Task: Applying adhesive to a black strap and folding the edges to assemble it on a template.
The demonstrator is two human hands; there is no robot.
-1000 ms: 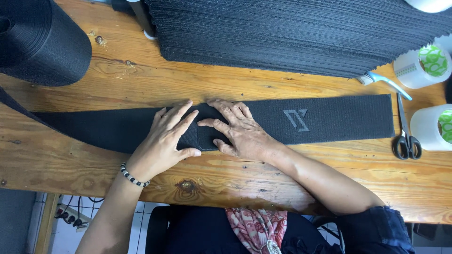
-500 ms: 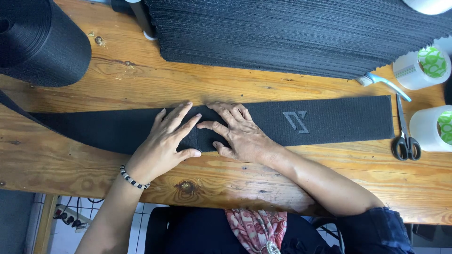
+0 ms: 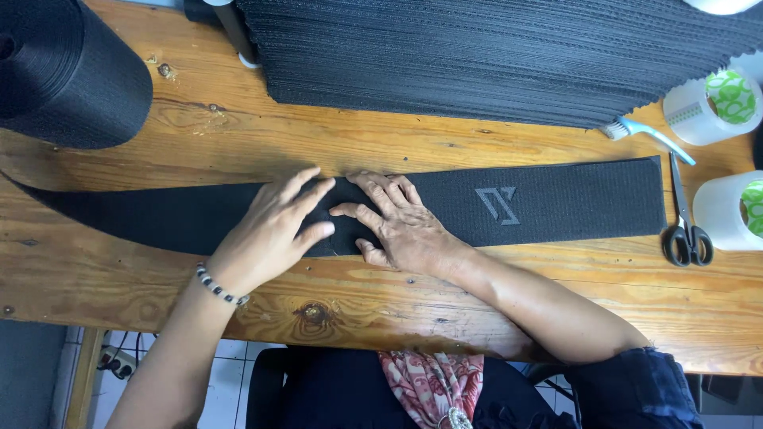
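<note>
A long black woven strap (image 3: 556, 202) with a grey angular mark lies flat across the wooden table (image 3: 477, 294). My left hand (image 3: 274, 230) presses palm-down on the strap with fingers spread. Right beside it, my right hand (image 3: 401, 226) also lies flat on the strap, fingers pointing left toward the left hand. Neither hand grips anything. The strap runs off to the left toward a big black roll (image 3: 67, 71).
A tall stack of cut black straps (image 3: 509, 56) fills the back of the table. Scissors (image 3: 685, 222), a small brush (image 3: 648, 135) and two white tape rolls (image 3: 715, 103) (image 3: 731, 210) sit at the right.
Both hands stay flat on the strap; the fingers have shifted only slightly.
</note>
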